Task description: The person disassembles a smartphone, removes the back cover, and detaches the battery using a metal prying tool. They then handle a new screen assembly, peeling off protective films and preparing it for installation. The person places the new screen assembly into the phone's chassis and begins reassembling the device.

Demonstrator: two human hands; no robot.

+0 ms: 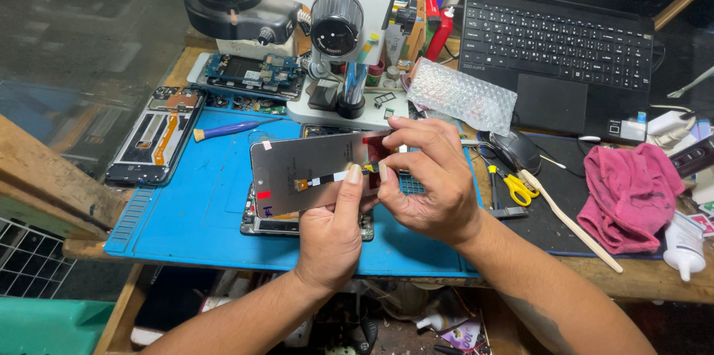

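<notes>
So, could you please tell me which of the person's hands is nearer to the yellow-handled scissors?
The right hand. It pinches the grey screen panel's right end, just left of the scissors lying on the mat. The left hand grips the panel's lower edge, farther left.

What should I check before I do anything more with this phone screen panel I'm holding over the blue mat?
1. Left hand grip on the screen panel: thumb pressed on its back, ok.
2. Right hand fingers pinching the panel's right end: ok.
3. Flex ribbon lying flat, uncreased: cannot tell.
4. Opened phone on the blue mat directly under the panel: ok.
5. Purple-handled tool close by on the mat: ok.
6. Panel's front glass intact: cannot tell, it faces away.
</notes>
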